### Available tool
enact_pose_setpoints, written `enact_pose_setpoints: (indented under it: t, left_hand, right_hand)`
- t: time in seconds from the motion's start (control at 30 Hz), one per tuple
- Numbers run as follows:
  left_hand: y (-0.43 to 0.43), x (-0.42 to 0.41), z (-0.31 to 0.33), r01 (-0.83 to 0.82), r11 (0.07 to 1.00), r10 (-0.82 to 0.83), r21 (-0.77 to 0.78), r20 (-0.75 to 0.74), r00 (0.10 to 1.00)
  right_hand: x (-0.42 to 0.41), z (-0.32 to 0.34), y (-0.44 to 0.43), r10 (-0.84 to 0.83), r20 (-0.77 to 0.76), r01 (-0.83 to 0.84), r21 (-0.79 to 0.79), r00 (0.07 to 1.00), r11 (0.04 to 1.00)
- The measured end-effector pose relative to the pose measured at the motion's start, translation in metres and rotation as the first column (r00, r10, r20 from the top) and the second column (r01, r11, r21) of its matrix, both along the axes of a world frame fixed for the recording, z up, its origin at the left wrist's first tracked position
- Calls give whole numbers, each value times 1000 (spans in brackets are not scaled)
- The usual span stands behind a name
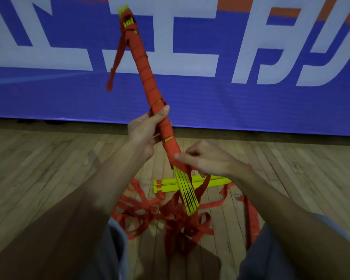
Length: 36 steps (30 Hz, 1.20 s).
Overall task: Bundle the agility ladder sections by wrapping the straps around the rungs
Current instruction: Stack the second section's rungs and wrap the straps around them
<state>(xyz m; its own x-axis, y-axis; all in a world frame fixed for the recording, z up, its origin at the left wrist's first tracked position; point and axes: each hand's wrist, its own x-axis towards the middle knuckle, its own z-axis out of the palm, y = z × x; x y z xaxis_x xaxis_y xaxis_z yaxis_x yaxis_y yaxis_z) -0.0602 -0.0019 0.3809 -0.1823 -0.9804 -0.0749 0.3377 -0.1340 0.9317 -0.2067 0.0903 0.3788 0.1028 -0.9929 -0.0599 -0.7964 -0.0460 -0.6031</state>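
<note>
A bundle of yellow ladder rungs (187, 196) stands tilted in front of me, its upper length wound in red strap (142, 63). My left hand (144, 131) grips the wrapped bundle at its middle, thumb laid along it. My right hand (205, 160) pinches the red strap at the lower edge of the wrapping, just above the bare yellow rung ends. A loose strap tail (114, 67) hangs from the top of the bundle. More red strap (170, 215) lies tangled on the floor below.
A second set of yellow rungs (210, 181) lies flat on the wooden floor (49, 168) behind the tangle. A blue banner with white letters (251, 102) covers the wall ahead. My knees in grey shorts (113, 249) frame the bottom.
</note>
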Motion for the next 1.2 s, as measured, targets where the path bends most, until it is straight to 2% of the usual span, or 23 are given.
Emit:
enact_pose_setpoints:
  t: [0.1,0.17,0.23,0.33,0.4,0.5,0.6,0.73,0.8,0.87,0.93,1.07,1.2]
  left_hand:
    - [4,-5,-5,-60,998,60,8,66,996]
    - [5,-6,-6,-60,998,60,-8,102,993]
    - [5,-6,-3,-57,998,59,-18,107,993]
    - [3,-1,3,-54,998,54,7,9,998]
    - [3,3,7,16,1000,-17,-8,-87,996]
    - [5,8,12,161,986,-168,-51,-235,957]
    - [9,10,16,353,929,-367,-110,-393,843]
    - [20,8,15,562,784,-613,-264,-469,635]
    - [22,8,15,629,690,-712,-357,-487,505]
    - [19,10,13,669,647,-741,-366,-507,440]
    - [16,15,11,670,671,-721,-317,-493,487]
    - [12,20,10,538,819,-573,-198,-318,755]
    - [13,13,13,413,906,-424,-97,-189,886]
  right_hand:
    - [10,-11,0,40,-228,-48,-30,973,998]
    - [10,-11,-2,43,-210,-50,-25,977,998]
    - [4,-8,-4,21,-101,-22,-10,995,1000]
    - [-11,-2,-5,2,155,-7,30,988,1000]
    - [-19,5,-2,62,320,-75,28,945,997]
    - [-30,15,5,161,534,-169,-34,830,985]
    - [-33,19,11,259,676,-316,-41,690,948]
    - [-25,13,13,307,769,-474,-6,560,880]
    - [-19,9,12,305,792,-507,6,529,862]
    - [-14,8,9,292,789,-503,25,541,864]
    - [-11,10,10,301,740,-479,32,602,877]
    - [-6,13,9,283,571,-408,101,771,907]
    - [-9,14,7,225,439,-305,120,870,945]
